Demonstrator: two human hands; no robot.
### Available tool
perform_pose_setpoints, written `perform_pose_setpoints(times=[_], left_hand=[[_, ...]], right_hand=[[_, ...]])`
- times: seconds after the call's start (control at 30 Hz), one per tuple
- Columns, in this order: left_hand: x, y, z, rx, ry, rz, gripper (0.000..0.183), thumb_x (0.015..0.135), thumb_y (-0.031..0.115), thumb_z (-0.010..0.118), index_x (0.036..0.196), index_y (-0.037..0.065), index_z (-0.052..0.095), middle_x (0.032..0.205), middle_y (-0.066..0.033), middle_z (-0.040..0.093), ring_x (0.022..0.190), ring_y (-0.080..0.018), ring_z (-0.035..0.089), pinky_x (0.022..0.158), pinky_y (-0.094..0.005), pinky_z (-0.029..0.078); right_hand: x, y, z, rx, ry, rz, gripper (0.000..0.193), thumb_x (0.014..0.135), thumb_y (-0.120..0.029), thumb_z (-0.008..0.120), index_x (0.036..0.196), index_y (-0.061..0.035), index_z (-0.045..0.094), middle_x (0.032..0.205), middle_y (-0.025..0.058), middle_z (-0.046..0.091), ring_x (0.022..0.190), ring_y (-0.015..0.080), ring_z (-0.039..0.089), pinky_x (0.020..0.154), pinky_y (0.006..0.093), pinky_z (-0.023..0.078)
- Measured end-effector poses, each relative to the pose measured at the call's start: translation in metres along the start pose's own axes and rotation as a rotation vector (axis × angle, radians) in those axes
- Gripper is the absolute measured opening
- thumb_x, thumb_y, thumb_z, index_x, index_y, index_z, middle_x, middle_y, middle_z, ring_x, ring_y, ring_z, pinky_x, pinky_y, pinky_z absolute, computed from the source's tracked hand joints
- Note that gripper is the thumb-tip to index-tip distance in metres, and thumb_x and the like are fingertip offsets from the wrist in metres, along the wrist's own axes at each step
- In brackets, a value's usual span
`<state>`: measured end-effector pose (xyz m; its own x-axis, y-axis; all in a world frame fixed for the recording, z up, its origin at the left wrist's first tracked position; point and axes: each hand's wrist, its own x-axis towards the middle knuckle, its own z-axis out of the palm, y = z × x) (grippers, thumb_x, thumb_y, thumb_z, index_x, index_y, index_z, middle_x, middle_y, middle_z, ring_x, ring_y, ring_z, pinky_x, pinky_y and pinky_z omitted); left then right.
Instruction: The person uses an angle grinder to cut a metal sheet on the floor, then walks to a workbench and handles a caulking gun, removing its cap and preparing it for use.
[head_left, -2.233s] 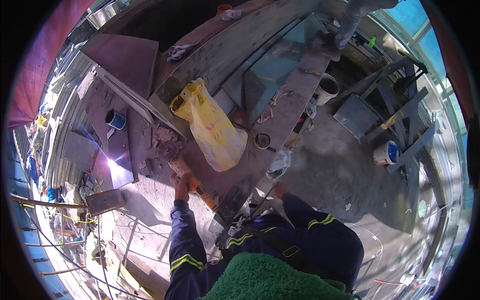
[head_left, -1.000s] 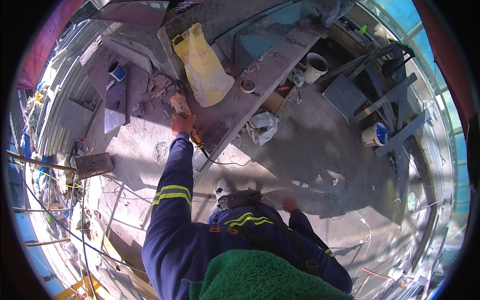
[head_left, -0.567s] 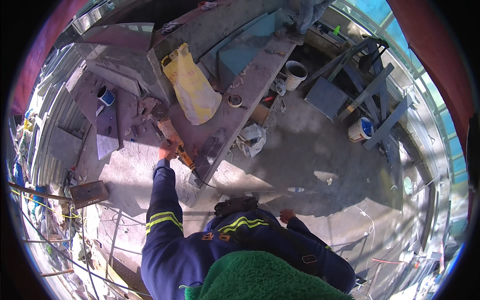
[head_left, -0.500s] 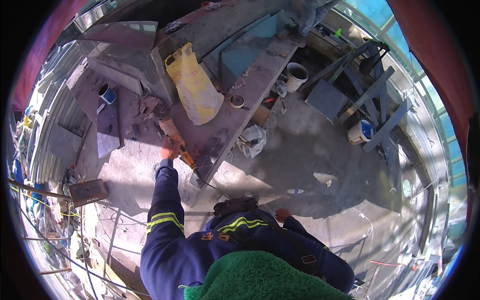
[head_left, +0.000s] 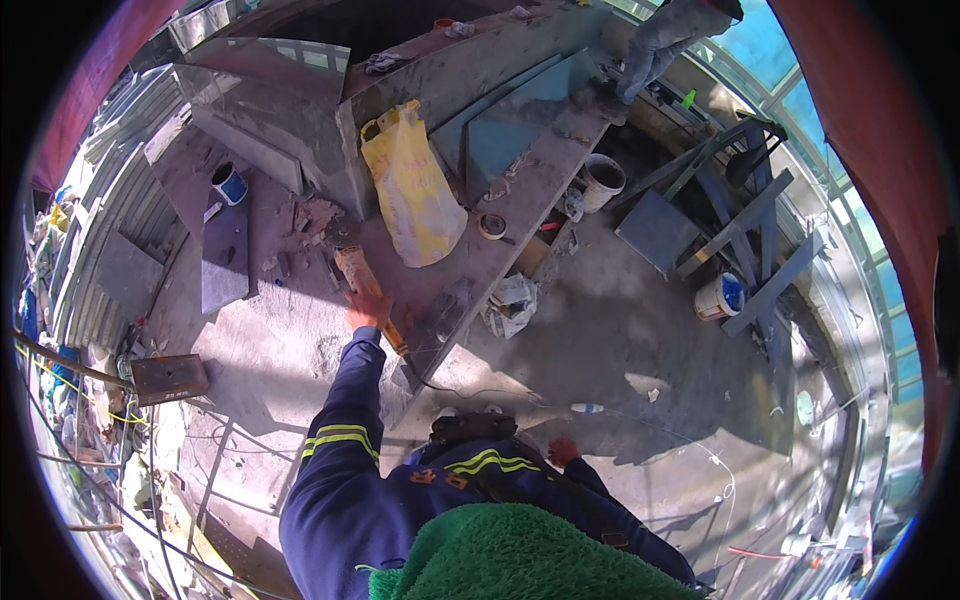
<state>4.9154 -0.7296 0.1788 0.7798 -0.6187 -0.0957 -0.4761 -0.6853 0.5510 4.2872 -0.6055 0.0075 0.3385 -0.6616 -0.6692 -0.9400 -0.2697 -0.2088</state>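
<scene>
An orange angle grinder lies on the dusty stone slab, its disc end pointing away from me and its cord trailing off the near end. My left hand reaches out and is closed around the grinder's body. At my right side, low near the waist, hangs my right hand; its fingers are too small and shaded to read. To the right of the grinder lies a yellow-and-white sack. Beyond the sack's lower edge sits a roll of tape.
A blue-and-white can stands by a dark stone offcut at left. Buckets and a metal frame stand at right. A crumpled white bag rests beside the slab's edge. Another person's legs show at the far right.
The view has shifted slightly, and the slab and its things appear a little lower and to the right. My left hand remains on the grinder.
</scene>
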Motion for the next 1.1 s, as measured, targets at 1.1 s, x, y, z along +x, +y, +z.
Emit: perform_pose_setpoints(times=[1.1], left_hand=[[-0.233,0.29,-0.304,-2.2,-1.428,1.556,0.066,0.094,0.05,0.081,0.113,-0.013,0.079,0.096,-0.0165,0.068,0.087,-0.029,0.067,0.076,-0.0414,0.057]], right_hand=[[0.067,0.025,0.066,1.085,-0.056,0.503,0.042,0.097,-0.046,0.069,0.102,-0.0052,0.079,0.107,0.0146,0.081,0.104,0.0267,0.078,0.084,0.0473,0.06]])
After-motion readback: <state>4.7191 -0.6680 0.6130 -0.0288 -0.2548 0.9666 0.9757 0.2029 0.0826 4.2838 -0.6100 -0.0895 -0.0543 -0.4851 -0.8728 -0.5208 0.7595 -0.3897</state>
